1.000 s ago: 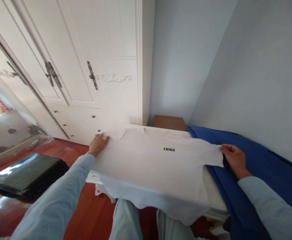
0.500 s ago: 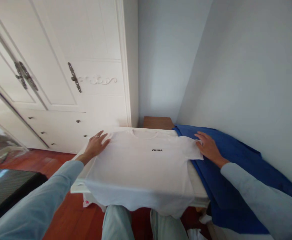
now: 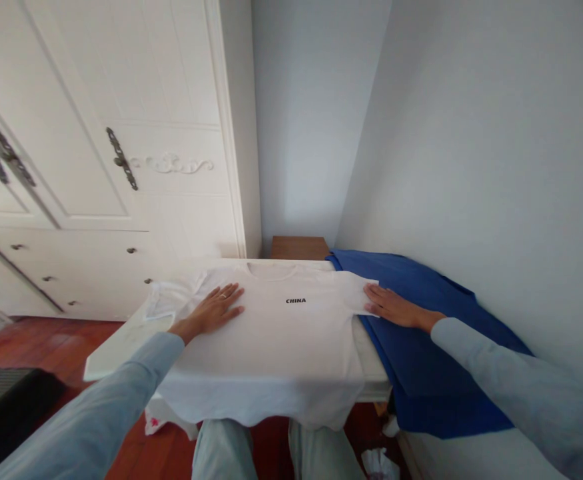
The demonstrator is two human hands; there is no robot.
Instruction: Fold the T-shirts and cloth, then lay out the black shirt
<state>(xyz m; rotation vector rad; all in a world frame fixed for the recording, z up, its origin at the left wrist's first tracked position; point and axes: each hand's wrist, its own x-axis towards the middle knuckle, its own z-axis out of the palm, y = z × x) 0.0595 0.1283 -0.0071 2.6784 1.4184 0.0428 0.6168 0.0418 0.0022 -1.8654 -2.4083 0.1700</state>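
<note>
A white T-shirt [image 3: 266,340] with the word CHINA across its chest lies spread over a white table [image 3: 121,343], its hem hanging over the near edge above my knees. My left hand [image 3: 216,310] rests open on the upper left of the shirt, fingers stretched out. Past it, the left sleeve side looks somewhat crumpled. On the right sleeve lies my right hand [image 3: 394,307], flat, with its fingertips on the fabric near the cuff. Neither hand grips the cloth.
Blue cloth [image 3: 436,360] drapes over the table's right part and down its side. A white wardrobe [image 3: 181,220] stands behind at the left, and a brown wooden box [image 3: 300,247] sits beyond the far edge. A black ridged object [image 3: 11,400] is at lower left.
My left hand has moved from the shirt's left edge inward onto its chest. My right hand has flattened onto the sleeve. The view has shifted, moving the scene leftward.
</note>
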